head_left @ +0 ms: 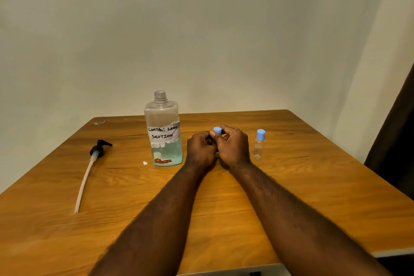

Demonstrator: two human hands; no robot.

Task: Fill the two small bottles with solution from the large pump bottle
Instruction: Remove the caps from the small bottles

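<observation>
Two small clear bottles have round blue caps. The left hand (pixel 200 150) and right hand (pixel 234 147) curl tight around the held small bottle (pixel 217 130), mid wooden table (pixel 134 197). The other small bottle (pixel 259 144) stands just right. One open big bottle (pixel 163 132) holds blue liquid. One black pump (pixel 98 150) lies left.

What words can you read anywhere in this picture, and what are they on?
"CONTACT LENS SOLUTION": handwritten on the white tape label on the large bottle; the final T is creased.
Too blurred to read: red scrap near its base.
No text visible: held small bottle, standing small bottle.
</observation>
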